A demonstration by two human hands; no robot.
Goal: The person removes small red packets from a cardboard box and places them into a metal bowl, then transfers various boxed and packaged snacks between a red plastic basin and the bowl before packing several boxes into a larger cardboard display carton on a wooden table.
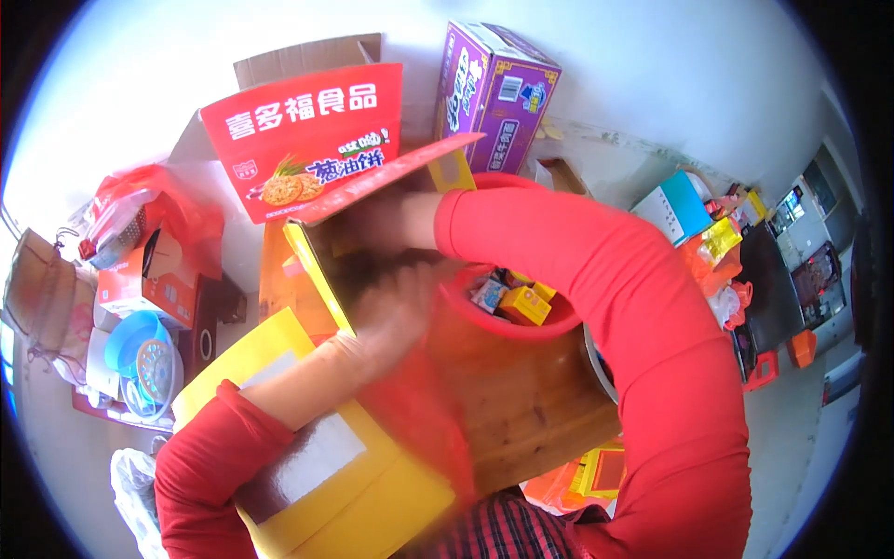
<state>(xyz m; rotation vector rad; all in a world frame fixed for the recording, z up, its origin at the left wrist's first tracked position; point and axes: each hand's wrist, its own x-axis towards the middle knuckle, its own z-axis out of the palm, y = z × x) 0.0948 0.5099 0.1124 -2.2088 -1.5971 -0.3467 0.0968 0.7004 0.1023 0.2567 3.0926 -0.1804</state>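
Observation:
An opened cardboard box, its yellow edge (318,279) facing me, stands on the wooden table with a red flap (401,178) raised. My right hand (374,222) reaches into its shadowed mouth; blur and shade hide the fingers. Across the near side of the opening lies my left hand (398,307), also blurred, so any grip is unclear. Under my left forearm is a large yellow cardboard piece (391,482) with a shiny panel; whether it joins the box is unclear. A translucent red plastic bag (426,412) hangs beside it.
Right of the hands, a red basin (457,307) holds small yellow boxes and packets on the wooden table (538,391). Behind stand a red printed carton (300,150) and a purple carton (499,98). Blue basins (136,342) are at left, a dark table (765,279) at right.

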